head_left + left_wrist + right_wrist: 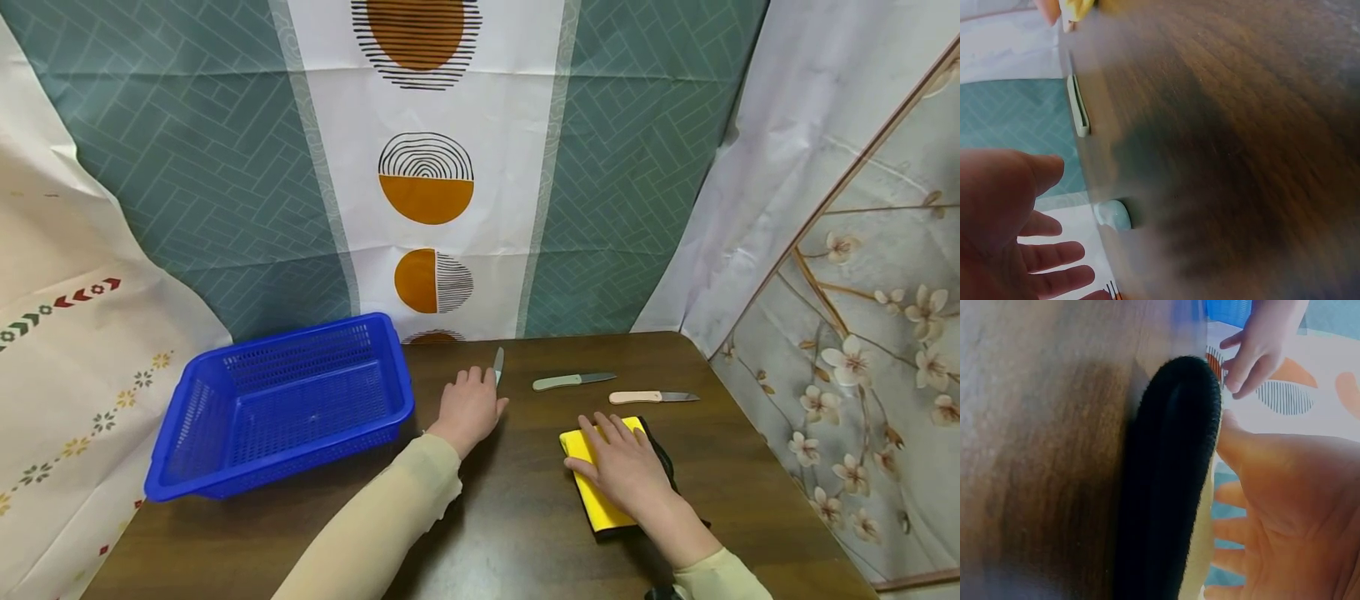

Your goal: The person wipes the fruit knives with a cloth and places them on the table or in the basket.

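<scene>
Two bare hands over a dark wood-grained surface (517, 500), whose rounded far-right corner meets the hanging cloths. The left hand (468, 406) is raised near the far edge, its fingers extended and gripping nothing; a pale-blue-handled knife (498, 362) lies just beside its fingertips, blade directed toward that edge, and the left wrist view shows a gap between thumb and handle. The right hand (626, 468), fingers straight and slightly spread, lies palm down over a folded cloth (597, 502) near the right side; the extent of contact cannot be told. A broad strip of bare wood separates the hands and runs on to the near side. Beyond the cloth, well apart from each other's handles, lie a pale-green-handled knife (572, 380) and a cream-handled knife (654, 397), both blades pointing right, the latter nearer the right edge. A blue plastic basket (303, 354) occupies the left end, its right side near the left hand. Materials: the basket is rectangular, with perforated walls and a smooth lip; the knives have slim, tapering metal blades; the cloth is bright yellow above and black beneath, its dark fold rounded and fuzzy in the right wrist view. Behind hangs a creased teal-and-white fabric (637, 167) with geometric print; a floral fabric (885, 400) flanks the right edge.
</scene>
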